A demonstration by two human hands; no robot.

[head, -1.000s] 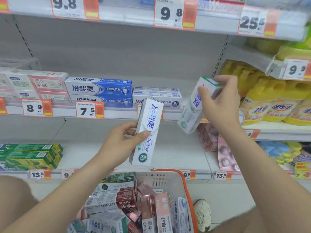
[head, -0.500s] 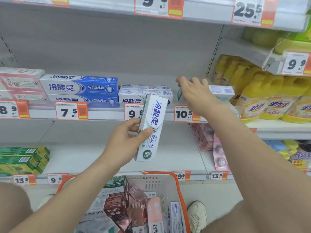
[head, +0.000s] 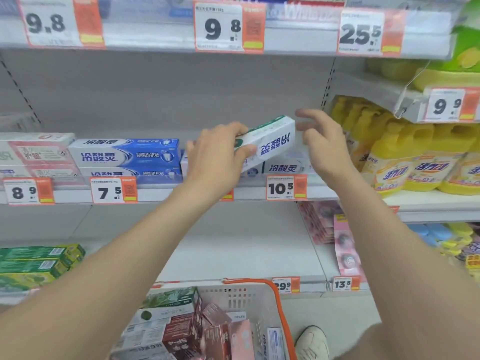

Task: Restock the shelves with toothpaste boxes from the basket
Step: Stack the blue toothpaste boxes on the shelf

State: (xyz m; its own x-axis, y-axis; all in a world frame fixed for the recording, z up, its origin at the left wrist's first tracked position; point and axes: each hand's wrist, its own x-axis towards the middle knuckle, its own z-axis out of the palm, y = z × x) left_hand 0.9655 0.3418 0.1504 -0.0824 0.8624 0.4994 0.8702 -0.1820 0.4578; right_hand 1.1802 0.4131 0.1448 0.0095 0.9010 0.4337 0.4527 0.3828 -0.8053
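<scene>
Facing shop shelf (head: 233,255) (w/ price tags (head: 285,188))

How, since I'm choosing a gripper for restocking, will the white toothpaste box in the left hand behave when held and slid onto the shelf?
Probably light: the left hand holds the white toothpaste box tilted by one end alone. Likely stiff, since its edges look straight under that grip. Its flat faces should slide on the shelf rather than roll.

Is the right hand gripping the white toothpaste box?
No, the left hand grips the white toothpaste box, while the right hand is open beside its end.
</scene>
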